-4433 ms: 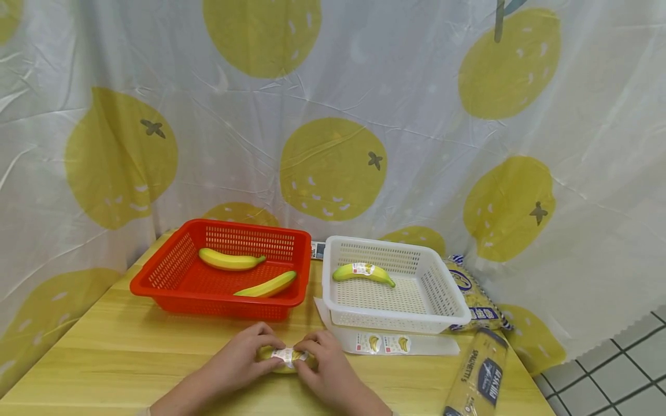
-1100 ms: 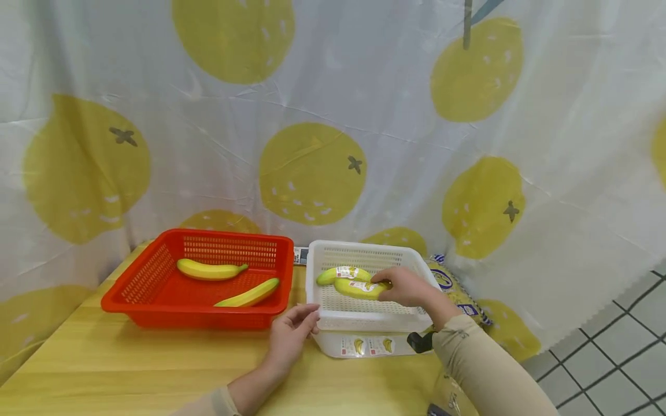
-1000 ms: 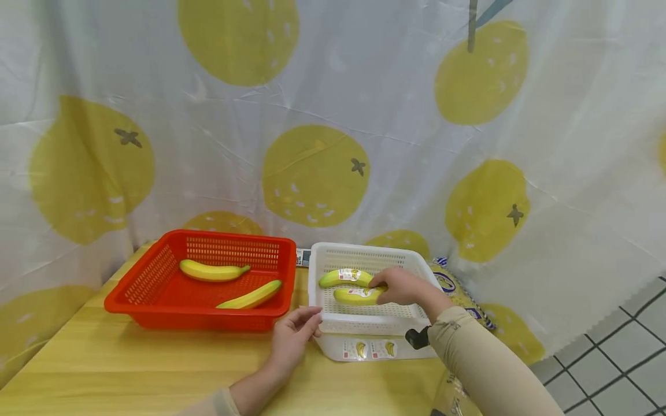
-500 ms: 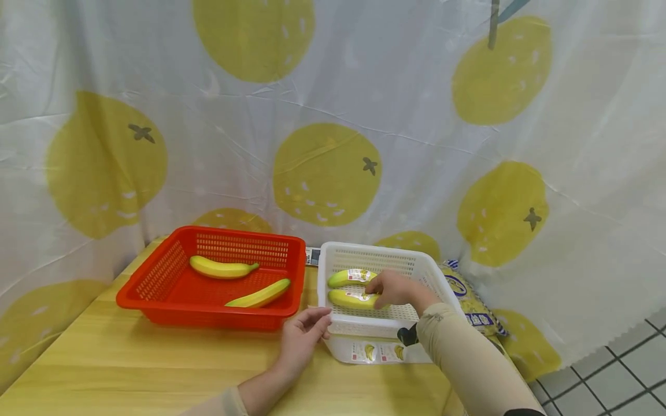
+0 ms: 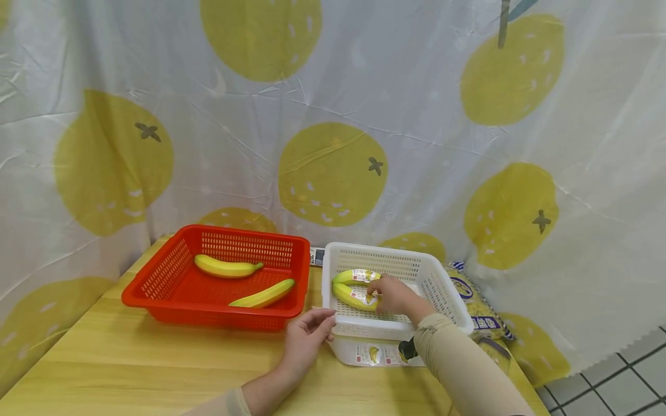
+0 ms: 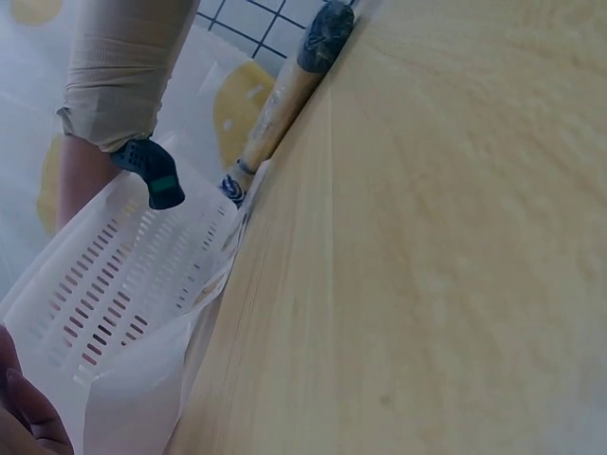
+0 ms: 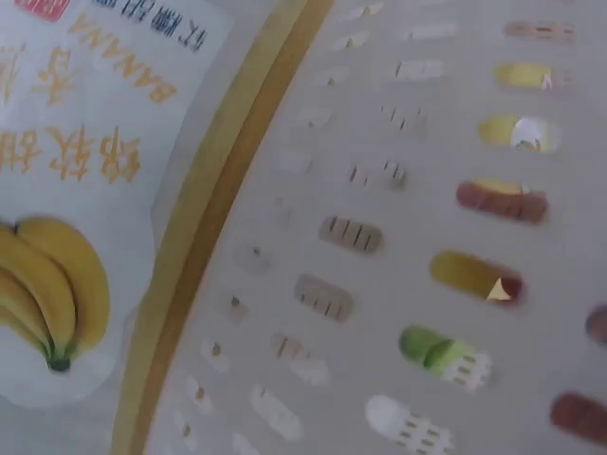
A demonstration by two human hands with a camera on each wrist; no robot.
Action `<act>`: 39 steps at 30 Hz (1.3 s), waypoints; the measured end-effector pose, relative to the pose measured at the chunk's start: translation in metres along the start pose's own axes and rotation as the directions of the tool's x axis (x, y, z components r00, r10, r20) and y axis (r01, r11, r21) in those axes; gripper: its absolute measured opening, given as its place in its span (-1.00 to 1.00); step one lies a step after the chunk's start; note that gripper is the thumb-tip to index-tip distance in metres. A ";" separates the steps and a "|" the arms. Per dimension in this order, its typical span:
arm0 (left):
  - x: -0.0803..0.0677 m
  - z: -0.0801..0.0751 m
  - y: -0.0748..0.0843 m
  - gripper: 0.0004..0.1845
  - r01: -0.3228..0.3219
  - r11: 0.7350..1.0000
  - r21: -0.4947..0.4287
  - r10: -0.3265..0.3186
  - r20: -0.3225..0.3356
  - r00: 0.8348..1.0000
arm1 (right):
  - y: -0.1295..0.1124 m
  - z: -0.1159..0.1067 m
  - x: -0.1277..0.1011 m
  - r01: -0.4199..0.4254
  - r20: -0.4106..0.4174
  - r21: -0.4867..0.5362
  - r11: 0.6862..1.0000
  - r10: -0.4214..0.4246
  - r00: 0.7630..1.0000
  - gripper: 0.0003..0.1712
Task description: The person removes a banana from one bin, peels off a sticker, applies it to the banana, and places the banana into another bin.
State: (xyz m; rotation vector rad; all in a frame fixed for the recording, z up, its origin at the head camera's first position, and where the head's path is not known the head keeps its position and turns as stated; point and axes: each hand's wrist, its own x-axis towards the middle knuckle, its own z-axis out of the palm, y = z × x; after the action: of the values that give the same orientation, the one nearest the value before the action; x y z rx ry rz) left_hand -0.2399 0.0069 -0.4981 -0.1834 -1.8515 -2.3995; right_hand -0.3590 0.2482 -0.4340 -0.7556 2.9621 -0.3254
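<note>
In the head view, my right hand (image 5: 398, 297) reaches into the white basket (image 5: 346, 328) and pinches a labelled banana (image 5: 346, 296). The hand hides that banana's right end. A second labelled banana (image 5: 343, 277) lies just behind it, their left ends close together. My left hand (image 5: 307, 335) is at the basket's near left corner, fingers bent; whether they pinch the rim or only touch it is unclear. At the lower left of the left wrist view, its fingers (image 6: 33, 417) show beside the basket wall. The right wrist view looks through slots in the basket wall (image 7: 285, 209).
A red basket (image 5: 215, 318) with two bananas (image 5: 226, 267) stands left. A banana-sticker strip (image 5: 346, 352) lies before the white basket, printed labels visible. At right are a yellow-blue bag (image 5: 481, 315) and a spaghetti pack (image 6: 275, 104). A lemon-print curtain (image 5: 416, 190) hangs behind.
Both hands held the labelled banana over the table 4.4 s ago; it is now in the white basket. Over the last second its left end turned toward the other banana. The left hand stays at the corner.
</note>
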 end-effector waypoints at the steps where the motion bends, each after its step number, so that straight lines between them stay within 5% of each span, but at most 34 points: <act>1: 0.000 0.000 0.000 -0.70 -0.001 1.000 -0.002 0.001 -0.003 1.000 | 0.001 0.001 0.001 -0.005 -0.012 -0.014 1.000 0.005 1.000 -0.55; 18: -0.001 0.001 -0.001 -0.69 -0.004 1.000 -0.011 0.004 0.012 1.000 | 0.004 0.002 -0.001 -0.058 -0.065 0.012 0.998 0.058 0.996 -0.56; 32: -0.001 -0.004 0.006 -0.75 0.019 0.999 0.028 -0.021 0.076 0.997 | -0.012 -0.009 -0.012 -0.018 -0.139 0.119 0.993 0.035 0.990 -0.74; 36: -0.001 -0.007 0.031 -0.72 -0.052 0.994 0.098 0.029 0.225 0.974 | -0.028 -0.011 -0.018 -0.049 -0.214 0.153 0.987 0.082 0.973 -0.82; 39: 0.006 -0.019 0.062 -0.77 -0.247 0.944 0.218 0.158 0.360 0.920 | -0.046 -0.010 -0.024 -0.058 -0.294 0.206 0.977 0.119 0.948 -0.90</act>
State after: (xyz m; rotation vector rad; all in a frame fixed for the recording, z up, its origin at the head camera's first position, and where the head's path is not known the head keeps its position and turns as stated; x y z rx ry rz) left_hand -0.2371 -0.0272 -0.4431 -0.7683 -2.1401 -2.0590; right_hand -0.3178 0.2224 -0.4135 -0.5931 3.1664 -0.7805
